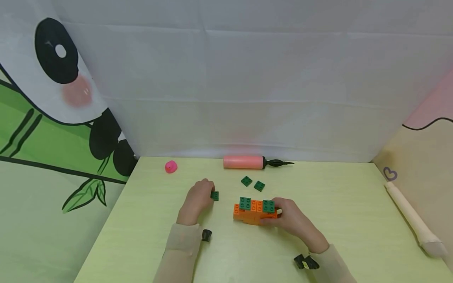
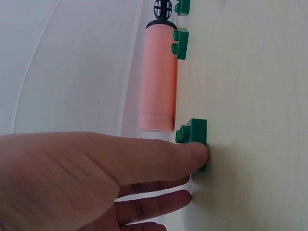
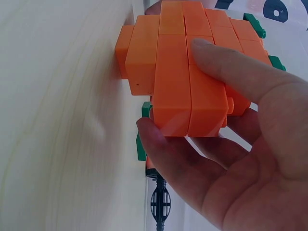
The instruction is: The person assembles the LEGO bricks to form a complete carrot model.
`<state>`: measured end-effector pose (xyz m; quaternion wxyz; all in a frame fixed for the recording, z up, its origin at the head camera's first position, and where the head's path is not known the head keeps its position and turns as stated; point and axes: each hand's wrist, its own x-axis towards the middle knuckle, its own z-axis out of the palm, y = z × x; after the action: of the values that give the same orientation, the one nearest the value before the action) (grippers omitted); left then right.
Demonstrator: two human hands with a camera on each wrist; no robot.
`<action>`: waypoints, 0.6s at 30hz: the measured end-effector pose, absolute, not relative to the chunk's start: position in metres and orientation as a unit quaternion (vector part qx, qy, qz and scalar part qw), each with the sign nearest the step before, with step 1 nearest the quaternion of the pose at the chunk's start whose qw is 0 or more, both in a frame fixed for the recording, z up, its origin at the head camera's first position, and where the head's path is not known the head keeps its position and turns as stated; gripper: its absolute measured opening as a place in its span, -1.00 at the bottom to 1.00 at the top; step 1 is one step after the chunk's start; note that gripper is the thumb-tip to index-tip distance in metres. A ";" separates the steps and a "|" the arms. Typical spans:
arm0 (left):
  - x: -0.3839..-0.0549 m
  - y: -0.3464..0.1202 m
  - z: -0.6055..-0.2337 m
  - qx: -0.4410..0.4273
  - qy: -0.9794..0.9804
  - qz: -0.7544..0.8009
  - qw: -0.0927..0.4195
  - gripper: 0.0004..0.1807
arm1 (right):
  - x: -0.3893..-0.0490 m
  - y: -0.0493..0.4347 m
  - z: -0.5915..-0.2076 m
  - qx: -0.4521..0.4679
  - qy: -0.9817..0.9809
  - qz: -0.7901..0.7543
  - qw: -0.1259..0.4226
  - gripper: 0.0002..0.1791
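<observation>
My right hand [image 1: 291, 218] grips an orange toy-brick build [image 1: 252, 216] from its right side. Two green bricks sit on top of the build in the head view. From the right wrist, the thumb presses on the stacked orange bricks [image 3: 172, 82] and the fingers curl beneath. To the left, my left hand [image 1: 199, 198] pinches a green building brick [image 1: 215, 195] at the table surface. Its thumb lies across that brick [image 2: 198, 129] in the left wrist view, hiding part of it. Two loose green bricks, one left [image 1: 246, 181] and one right [image 1: 259, 186], lie behind the build.
A pink hand pump [image 1: 243, 162] with a black nozzle lies along the table's back edge, before a white cloth wall. A small pink toy [image 1: 171, 166] stands at the back left. Against the right side leans a long pale club-shaped object [image 1: 412, 218].
</observation>
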<state>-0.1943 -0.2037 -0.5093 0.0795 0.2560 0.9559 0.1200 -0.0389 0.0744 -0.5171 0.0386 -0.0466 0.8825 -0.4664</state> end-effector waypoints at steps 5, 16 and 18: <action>-0.195 -0.203 -0.509 0.251 0.953 0.148 0.087 -0.80 | -0.039 0.074 -0.518 -0.047 0.881 -0.469 0.039 -0.65; -0.189 -0.196 -0.491 0.272 0.928 0.240 0.084 -0.70 | -0.040 0.075 -0.521 -0.047 0.881 -0.469 0.036 -0.66; -0.187 -0.195 -0.487 0.288 0.920 0.256 0.075 -0.69 | -0.040 0.075 -0.521 -0.045 0.881 -0.470 0.037 -0.66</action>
<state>-0.1870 -0.1951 -0.4868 0.0746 0.2881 0.9197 0.2561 -0.0398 0.0750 -0.5211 0.0368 -0.0453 0.8809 -0.4696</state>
